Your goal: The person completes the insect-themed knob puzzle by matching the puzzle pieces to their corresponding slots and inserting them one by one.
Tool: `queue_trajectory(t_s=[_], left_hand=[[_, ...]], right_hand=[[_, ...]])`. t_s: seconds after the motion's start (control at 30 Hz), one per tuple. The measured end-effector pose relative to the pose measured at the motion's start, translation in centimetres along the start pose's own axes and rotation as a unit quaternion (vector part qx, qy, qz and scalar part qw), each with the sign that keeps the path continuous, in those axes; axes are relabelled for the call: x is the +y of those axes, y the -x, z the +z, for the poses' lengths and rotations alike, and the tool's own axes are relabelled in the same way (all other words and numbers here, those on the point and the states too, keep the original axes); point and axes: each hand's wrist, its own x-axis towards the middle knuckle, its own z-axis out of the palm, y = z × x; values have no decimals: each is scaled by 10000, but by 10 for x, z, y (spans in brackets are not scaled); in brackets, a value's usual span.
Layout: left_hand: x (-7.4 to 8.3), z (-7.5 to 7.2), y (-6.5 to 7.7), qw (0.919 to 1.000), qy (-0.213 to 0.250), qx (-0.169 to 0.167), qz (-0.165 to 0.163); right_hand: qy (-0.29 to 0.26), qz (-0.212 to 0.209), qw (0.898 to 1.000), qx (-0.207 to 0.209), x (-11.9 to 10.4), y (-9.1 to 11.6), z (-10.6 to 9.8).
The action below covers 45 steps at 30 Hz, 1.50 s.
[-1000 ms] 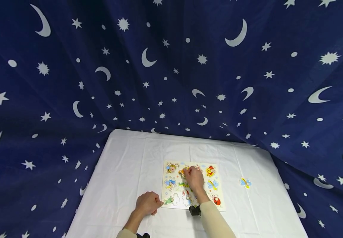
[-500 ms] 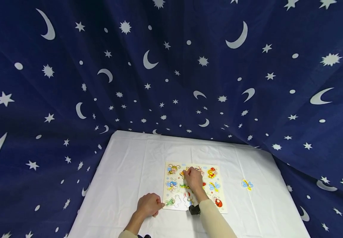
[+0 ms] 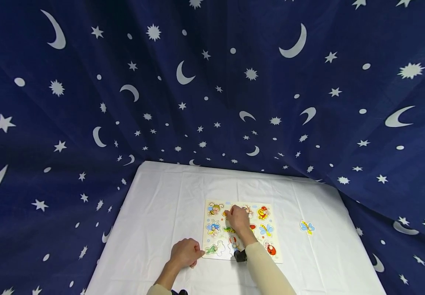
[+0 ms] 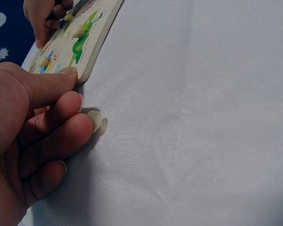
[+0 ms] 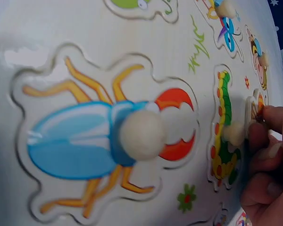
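A wooden peg puzzle board (image 3: 214, 241) with insect pictures lies on the white-covered table. My right hand (image 3: 239, 217) is over its top row, where thumb and fingers pinch an orange puzzle piece (image 5: 259, 106). That piece looks slightly raised off the board; the hand hides most of it. My left hand (image 4: 33, 117) has its thumb on the board's near left corner, with the index finger at the edge and the other fingers curled. A green grasshopper piece (image 4: 82, 42) sits beside that corner. Near my right hand are a caterpillar piece (image 5: 221, 99) and a blue beetle piece (image 5: 70, 146).
A loose dragonfly piece (image 3: 307, 228) with blue wings lies on the white tablecloth (image 3: 161, 196), right of the board. Behind and around the table hangs a dark blue curtain (image 3: 212, 110) with moons and stars.
My right hand stays over the same orange piece and has turned slightly. The left hand keeps its place at the board's corner. The head view has shifted a little.
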Motion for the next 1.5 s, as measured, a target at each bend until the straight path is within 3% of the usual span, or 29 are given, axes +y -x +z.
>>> queue_trajectory(t_s=[0.33,0.5,0.67,1.0,1.37,1.5], left_hand=[[1,-2,1,10000,21,-43,-34],[0,1,-1,9999,77,-90,-64],[-2,2,-3,9999,11,-100,-27],[-3,1,-3,9999,-18,-126,-31],[-1,2,1,10000,5,-82,11],[-1,1,0,10000,-9,-75,-22]], right_hand=[[433,-349,9982,-230,-7,0,-4],[616,-224,9978,-22,-10,0,-4],[388,-62,9991,146,-7,-1,1],[178,48,9998,38,-4,-4,4],[-223,50,9996,-163,0,5,-3],[-215,-22,9998,6,5,6,-7]])
